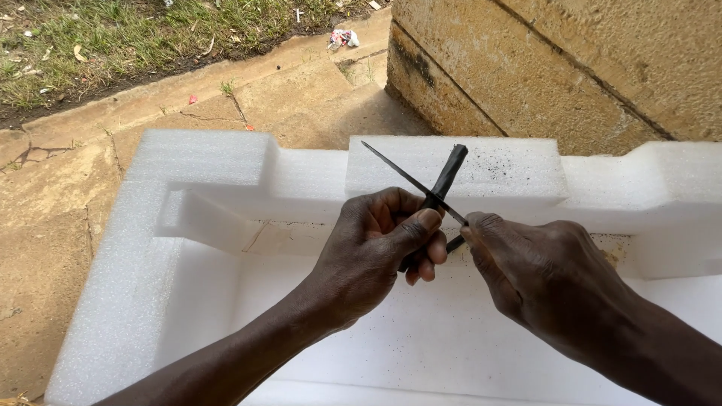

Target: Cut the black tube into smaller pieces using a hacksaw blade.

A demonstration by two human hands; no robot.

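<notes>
Near the middle of the frame the left hand point(376, 244) is closed around a short black stick point(445, 180), which rises from the fist and leans toward the upper right, its top end showing against the white foam behind. The thumb lies along the stick's lower part. Just to the right, the right hand point(538, 274) is closed on the handle end of a thin dark blade point(410, 179); the handle itself is hidden in the fist. The blade runs up and to the left from the fingertips and crosses the stick about midway, and the two seem to touch there, though the crossing is too small to be sure. Both hands hover above a large white foam tray point(150, 248) with raised, notched walls, which fills the lower and middle frame; dark specks dot its far wall at centre right. Beyond the tray, cracked concrete paving point(301, 98) spreads across the upper middle, a patch of grass point(135, 34) fills the upper left, and a rough tan stone wall point(556, 68) takes up the upper right.
</notes>
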